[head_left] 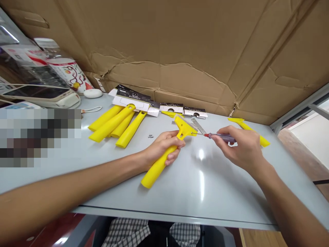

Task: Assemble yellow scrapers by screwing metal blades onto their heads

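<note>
My left hand is closed around the handle of a yellow scraper, its wide head tilted up to the right. In my right hand is a screwdriver with a purplish handle; its thin shaft points left and its tip meets the scraper's head near the right end. Thin metal blades lie just behind that head. A few small screws rest on the grey table, left of the scraper.
Several yellow handles with black-and-white cards lie at the back left. Another yellow scraper lies at the right. A bottle, a phone and a white round case stand far left. Cardboard rises behind.
</note>
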A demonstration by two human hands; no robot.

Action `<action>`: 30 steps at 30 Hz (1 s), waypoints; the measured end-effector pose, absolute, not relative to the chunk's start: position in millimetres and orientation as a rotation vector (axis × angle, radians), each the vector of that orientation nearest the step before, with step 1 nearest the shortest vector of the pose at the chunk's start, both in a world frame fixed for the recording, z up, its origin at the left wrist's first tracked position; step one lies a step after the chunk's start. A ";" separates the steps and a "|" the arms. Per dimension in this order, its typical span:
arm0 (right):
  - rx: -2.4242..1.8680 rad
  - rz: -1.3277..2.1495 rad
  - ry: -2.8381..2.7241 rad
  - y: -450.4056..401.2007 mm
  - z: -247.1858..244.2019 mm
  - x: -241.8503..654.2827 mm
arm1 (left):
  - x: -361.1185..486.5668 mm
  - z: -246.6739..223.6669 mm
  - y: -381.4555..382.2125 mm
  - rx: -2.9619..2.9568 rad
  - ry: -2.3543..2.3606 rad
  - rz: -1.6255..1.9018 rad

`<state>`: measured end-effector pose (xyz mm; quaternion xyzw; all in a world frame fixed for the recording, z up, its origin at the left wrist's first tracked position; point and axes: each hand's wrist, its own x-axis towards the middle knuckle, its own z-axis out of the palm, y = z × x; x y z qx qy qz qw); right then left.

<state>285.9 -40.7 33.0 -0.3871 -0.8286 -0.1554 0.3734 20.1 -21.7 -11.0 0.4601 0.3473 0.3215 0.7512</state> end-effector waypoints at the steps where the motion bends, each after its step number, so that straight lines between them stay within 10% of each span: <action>1: -0.991 -0.426 -2.110 -39.8 32.0 286.8 | 20.0 -11.3 -21.6 1.009 0.758 0.700; 30: -1.019 -0.252 -2.131 -41.5 30.9 286.6 | 20.4 -14.9 -17.3 0.956 0.742 0.722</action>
